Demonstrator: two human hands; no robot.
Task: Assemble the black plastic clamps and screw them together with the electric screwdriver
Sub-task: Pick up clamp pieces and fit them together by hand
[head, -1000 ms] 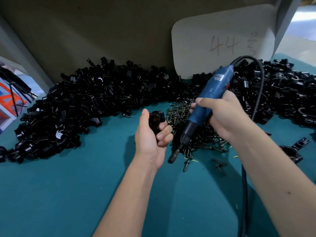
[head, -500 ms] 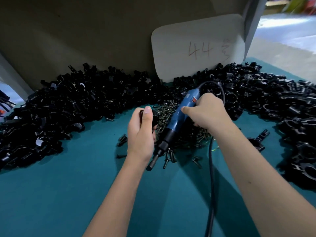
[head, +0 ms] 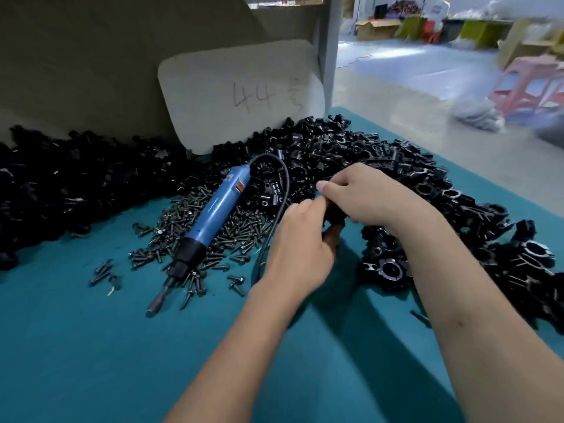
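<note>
- The right hand [head: 366, 196] let go of the blue screwdriver [head: 213, 215]. The tool lay flat on the pile of screws [head: 238, 230], tip toward the person.
- The right hand moved over to the left hand [head: 299, 248], and both held the black clamp [head: 334, 213] together.
- The camera turned to the right.

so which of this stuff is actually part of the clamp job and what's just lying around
Part of the job:
- black clamp piece, held by the left hand and right hand
- electric screwdriver, lying on the screws
- screws
- heap of clamp parts

Just lying about:
- board marked 44
- boxes and bins across the floor
</note>
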